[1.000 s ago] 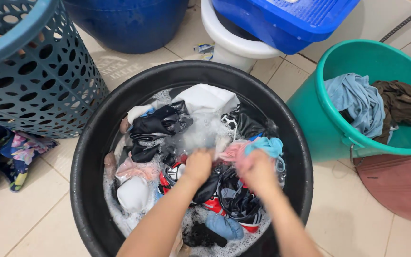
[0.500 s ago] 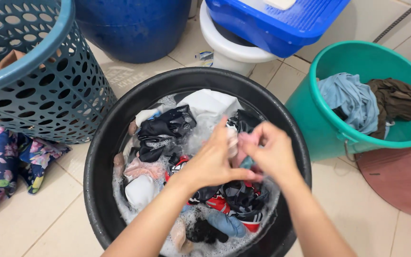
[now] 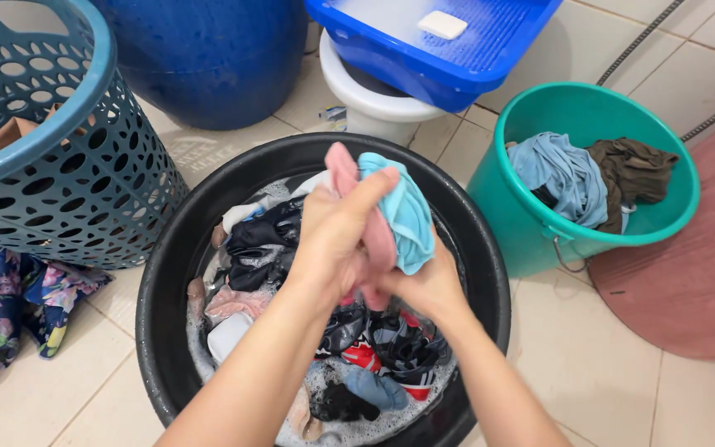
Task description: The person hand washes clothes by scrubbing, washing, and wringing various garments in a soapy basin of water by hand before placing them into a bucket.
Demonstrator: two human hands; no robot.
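Observation:
Both my hands hold a small pink and light-blue garment point(image 3: 403, 211) lifted above a black round tub point(image 3: 167, 273). My left hand point(image 3: 333, 236) wraps the pink part from the left. My right hand point(image 3: 424, 285) grips the cloth from below, partly hidden behind it. Soapy water and several wet clothes point(image 3: 266, 240), black, white, pink, red and blue, fill the tub beneath my hands.
A teal bucket point(image 3: 506, 207) with a blue and a brown cloth stands at the right. A perforated blue-grey laundry basket point(image 3: 51, 165) is at the left, floral cloth point(image 3: 2, 298) under it. Behind are a dark blue barrel point(image 3: 208, 58), a blue washboard tray point(image 3: 457, 50) with soap on a white bowl, and a reddish lid point(image 3: 697, 273).
My hands came up out of the soapy water with the pink and light-blue garment and now hold it above the tub. The view has shifted slightly.

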